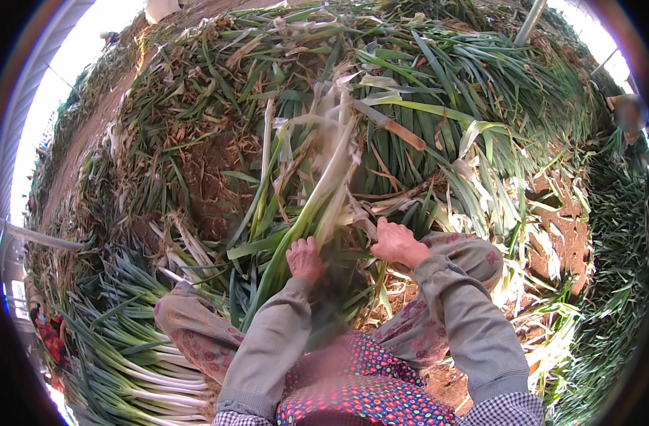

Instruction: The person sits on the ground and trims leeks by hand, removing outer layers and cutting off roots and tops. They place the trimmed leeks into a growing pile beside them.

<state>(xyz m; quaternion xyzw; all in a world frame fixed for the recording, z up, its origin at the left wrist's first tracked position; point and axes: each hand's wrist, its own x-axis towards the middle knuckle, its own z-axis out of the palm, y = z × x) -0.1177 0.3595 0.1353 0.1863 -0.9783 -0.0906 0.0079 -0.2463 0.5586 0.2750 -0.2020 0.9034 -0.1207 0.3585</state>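
My left hand [304, 259] is closed around the green leaves of a long-stemmed green onion [320, 194], whose white stalk slants up and away to the right. My right hand [398, 243] lies near my right knee, with its fingers closed on a pale, flattened strip or handle [362, 217]; what exactly it is cannot be told. Loose peeled leaves surround both hands. Beyond them, a wooden handle [404, 134] rests on dense green leaves. Cleaned green onions with white stalks [167, 381] lie in rows beside my left knee.
Heaps of leaves and untrimmed green onions [494, 80] spread ahead and to the right. A metal pole [530, 24] stands at the far right, another pole [45, 238] at left. A person in red [53, 338] is at the left edge, another person [629, 114] at the right.
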